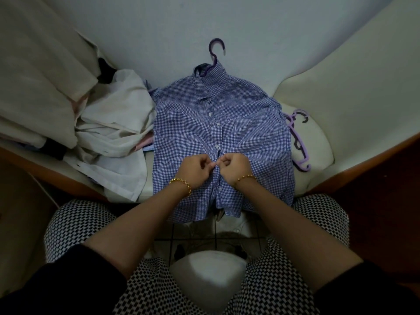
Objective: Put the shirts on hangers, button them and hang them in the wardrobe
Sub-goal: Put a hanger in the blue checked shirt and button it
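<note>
A blue-and-white checked shirt [191, 123] lies flat on the bed, front up, with a purple hanger [216, 51] inside it and the hook sticking out past the collar. Three white buttons above my hands look fastened. My left hand [196, 170] and my right hand [236, 168] meet at the shirt's placket, low on the front. Each pinches the fabric edge there, fingers curled. One more button shows below my wrists.
A heap of white and pale shirts [113, 137] lies to the left of the checked shirt. Several spare purple hangers [298, 142] rest at its right side. A pale sheet [159, 30] covers the bed, whose wooden frame [363, 169] runs along both sides.
</note>
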